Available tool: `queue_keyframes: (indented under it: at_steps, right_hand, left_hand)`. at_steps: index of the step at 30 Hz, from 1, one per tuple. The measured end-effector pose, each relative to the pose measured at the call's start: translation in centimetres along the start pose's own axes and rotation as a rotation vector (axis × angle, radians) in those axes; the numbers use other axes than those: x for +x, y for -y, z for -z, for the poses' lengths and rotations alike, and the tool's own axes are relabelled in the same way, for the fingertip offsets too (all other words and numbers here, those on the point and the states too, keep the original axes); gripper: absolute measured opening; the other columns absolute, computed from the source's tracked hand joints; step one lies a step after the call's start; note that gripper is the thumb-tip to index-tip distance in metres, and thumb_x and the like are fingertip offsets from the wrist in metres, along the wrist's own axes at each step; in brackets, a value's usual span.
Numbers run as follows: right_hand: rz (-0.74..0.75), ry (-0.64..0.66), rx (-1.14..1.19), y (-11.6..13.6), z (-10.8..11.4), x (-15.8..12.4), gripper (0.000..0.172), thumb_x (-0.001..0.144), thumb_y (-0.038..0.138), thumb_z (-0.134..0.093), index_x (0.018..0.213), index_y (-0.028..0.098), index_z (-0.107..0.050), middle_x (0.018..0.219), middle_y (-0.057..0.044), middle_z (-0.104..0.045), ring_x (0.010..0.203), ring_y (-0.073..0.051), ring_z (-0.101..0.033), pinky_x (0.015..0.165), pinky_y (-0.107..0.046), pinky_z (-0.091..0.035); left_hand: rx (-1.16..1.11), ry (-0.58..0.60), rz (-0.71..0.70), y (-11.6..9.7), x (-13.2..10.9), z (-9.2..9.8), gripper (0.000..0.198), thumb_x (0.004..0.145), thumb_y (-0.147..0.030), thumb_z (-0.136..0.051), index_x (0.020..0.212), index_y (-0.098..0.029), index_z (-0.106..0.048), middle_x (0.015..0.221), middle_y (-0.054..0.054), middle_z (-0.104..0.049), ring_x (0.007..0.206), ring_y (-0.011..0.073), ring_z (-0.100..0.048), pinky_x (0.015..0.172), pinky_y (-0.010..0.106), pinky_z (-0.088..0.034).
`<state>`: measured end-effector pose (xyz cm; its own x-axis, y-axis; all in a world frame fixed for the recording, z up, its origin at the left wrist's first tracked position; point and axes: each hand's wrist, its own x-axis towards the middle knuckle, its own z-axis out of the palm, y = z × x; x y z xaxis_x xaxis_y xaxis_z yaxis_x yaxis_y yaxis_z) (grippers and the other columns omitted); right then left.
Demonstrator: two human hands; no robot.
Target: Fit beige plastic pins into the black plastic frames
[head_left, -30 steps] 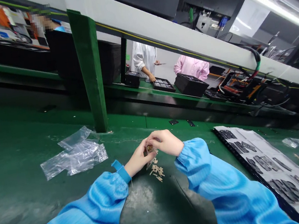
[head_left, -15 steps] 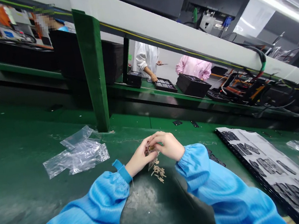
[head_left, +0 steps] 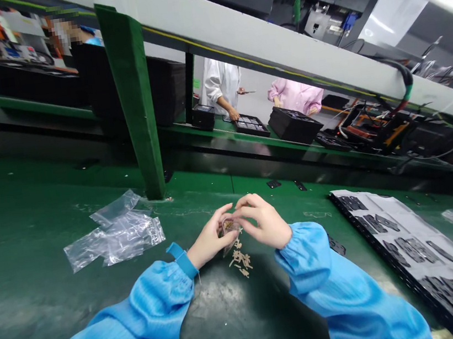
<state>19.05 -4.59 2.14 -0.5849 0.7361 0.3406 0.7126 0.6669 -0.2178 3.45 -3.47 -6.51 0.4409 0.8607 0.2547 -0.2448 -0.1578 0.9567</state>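
Observation:
My left hand (head_left: 214, 239) is closed around a small clear plastic bag (head_left: 229, 227) with its mouth turned up. Some tan bits show inside the bag. At the bag's right side is my right hand (head_left: 263, 221), fingers bent and fingertips close to the opening. Whether a small piece sits between those fingertips is hidden. Just below the hands, a loose heap of small tan flat pieces (head_left: 241, 261) lies on the green mat (head_left: 212, 316). Several flat clear zip bags (head_left: 120, 233) overlap on the mat to the left.
On the right lies a tray (head_left: 386, 215) lined with white sheet, holding rows of black parts (head_left: 414, 249). A green post (head_left: 135, 109) rises beyond the zip bags. Past the ledge, two people handle black trays (head_left: 252, 125). Small black parts (head_left: 273, 184) lie ahead.
My right hand has moved slightly right, away from the bag, and its fingers have spread a little. My left hand keeps the bag in nearly the same place.

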Motion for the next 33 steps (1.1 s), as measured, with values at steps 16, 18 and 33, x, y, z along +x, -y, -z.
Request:
queue_keyframes:
  at_steps: [16, 18, 33]
  right_hand:
    - [-0.045, 0.205, -0.040, -0.6, -1.4, -0.4, 0.040, 0.066, 0.005, -0.053, 0.099, 0.025, -0.065, 0.118, -0.008, -0.041, 0.109, -0.025, -0.037, 0.084, -0.039, -0.035]
    - [-0.052, 0.188, -0.054, -0.7, -1.2, -0.6, 0.038, 0.067, 0.004, -0.052, 0.097, 0.024, -0.065, 0.116, -0.007, -0.042, 0.107, -0.024, -0.037, 0.083, -0.038, -0.034]
    - [0.030, 0.205, -0.052, -1.6, -0.7, 1.3, 0.010, 0.083, 0.016, -0.052, 0.084, 0.016, -0.062, 0.096, -0.007, -0.051, 0.088, -0.018, -0.044, 0.077, -0.033, -0.039]
  left_hand:
    - [0.110, 0.046, 0.063, 0.2, -0.4, 0.3, 0.085, 0.071, -0.016, -0.062, 0.141, -0.019, -0.014, 0.110, 0.009, -0.057, 0.101, 0.0223, -0.055, 0.088, 0.038, -0.043]
    - [0.093, 0.053, 0.069, 0.3, -0.3, 0.4, 0.083, 0.071, -0.017, -0.063, 0.140, -0.020, -0.016, 0.112, 0.010, -0.057, 0.103, 0.0227, -0.055, 0.089, 0.039, -0.042]
    - [0.027, 0.106, 0.021, 0.5, -0.2, 1.0, 0.065, 0.076, -0.033, -0.059, 0.133, -0.017, -0.034, 0.123, 0.011, -0.054, 0.118, 0.0263, -0.047, 0.100, 0.041, -0.035]
